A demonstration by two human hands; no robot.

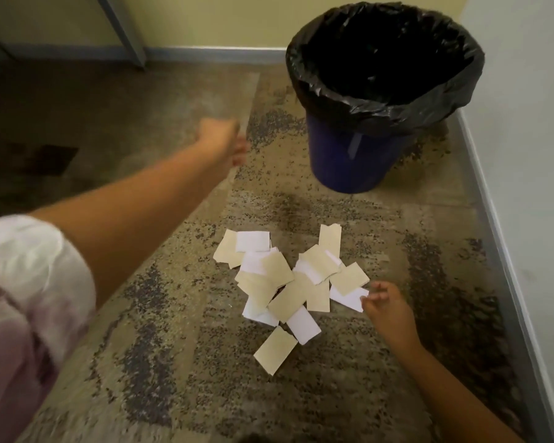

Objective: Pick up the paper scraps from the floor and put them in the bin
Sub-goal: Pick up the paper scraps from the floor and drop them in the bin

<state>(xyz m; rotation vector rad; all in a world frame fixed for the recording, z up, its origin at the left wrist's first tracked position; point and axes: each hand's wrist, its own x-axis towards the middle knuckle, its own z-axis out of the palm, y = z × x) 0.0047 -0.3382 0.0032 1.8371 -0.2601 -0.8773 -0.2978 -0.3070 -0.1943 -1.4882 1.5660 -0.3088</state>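
White and beige paper scraps (285, 289) heaped on carpet (173, 346), none visibly in bin (362, 161); right hand (389, 310) loosely open, empty; left hand (224, 140) blurred, grip indeterminate.

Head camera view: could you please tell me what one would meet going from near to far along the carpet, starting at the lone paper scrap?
Lone beige rectangular paper scrap → heap of white and beige paper scraps → blue round plastic bin lined with a black plastic bag → blue skirting board at the pale yellow wall.

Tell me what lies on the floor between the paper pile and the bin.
Nothing: in the head view only bare patterned carpet separates the paper scraps from the blue bin.
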